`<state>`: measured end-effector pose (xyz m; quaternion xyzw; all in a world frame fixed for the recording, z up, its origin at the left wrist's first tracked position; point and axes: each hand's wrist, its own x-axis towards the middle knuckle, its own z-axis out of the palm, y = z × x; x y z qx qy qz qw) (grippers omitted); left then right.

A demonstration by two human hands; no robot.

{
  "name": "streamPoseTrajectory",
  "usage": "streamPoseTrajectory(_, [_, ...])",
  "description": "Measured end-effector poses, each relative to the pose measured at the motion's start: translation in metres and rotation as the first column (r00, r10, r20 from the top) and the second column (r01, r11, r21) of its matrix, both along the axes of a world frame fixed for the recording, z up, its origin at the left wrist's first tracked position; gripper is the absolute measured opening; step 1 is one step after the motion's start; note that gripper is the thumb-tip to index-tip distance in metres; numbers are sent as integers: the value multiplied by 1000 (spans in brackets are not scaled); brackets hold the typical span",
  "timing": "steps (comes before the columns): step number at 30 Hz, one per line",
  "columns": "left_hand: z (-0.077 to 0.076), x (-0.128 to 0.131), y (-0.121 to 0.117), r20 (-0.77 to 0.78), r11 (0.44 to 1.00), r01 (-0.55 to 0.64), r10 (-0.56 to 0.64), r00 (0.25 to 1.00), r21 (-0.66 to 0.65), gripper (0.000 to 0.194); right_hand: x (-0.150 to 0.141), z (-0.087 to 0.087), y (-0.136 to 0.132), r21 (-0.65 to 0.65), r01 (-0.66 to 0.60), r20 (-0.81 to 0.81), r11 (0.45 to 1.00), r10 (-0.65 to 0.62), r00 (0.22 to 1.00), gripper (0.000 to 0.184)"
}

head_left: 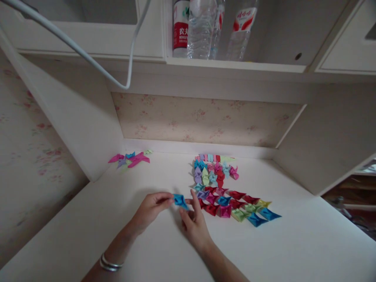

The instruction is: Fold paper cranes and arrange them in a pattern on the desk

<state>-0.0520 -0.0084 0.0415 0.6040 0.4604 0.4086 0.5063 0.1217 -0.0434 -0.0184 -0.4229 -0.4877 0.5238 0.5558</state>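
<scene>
A small blue folded paper piece is held just above the white desk, between both hands. My left hand pinches its left end with fingers pressed together; a silver bracelet sits on that wrist. My right hand grips its right side with thumb and fingers. Right beside my right hand lie rows of several folded paper pieces in red, pink, green, blue and purple.
A second cluster of folded pieces sits behind the rows, near the back wall. A few pink and blue pieces lie at the far left corner. Water bottles stand on the shelf above. A white cable hangs overhead.
</scene>
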Motion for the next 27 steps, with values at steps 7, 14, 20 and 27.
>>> streamPoseTrajectory(7, [-16,19,5,111,999,-36,33,993,26,31,16,7,8,96,64,117,993,-76,990,35])
streamPoseTrajectory(14, [-34,16,8,92,1000,-18,17,996,4,28,14,9,16,15,97,62,995,-98,993,32])
streamPoseTrajectory(20, [-35,15,7,23,997,-52,51,998,64,26,14,10,18,-27,92,84,995,-89,992,34])
streamPoseTrajectory(27, [-38,18,9,-33,993,-51,55,998,110,26,14,8,18,-40,100,86,994,-96,992,35])
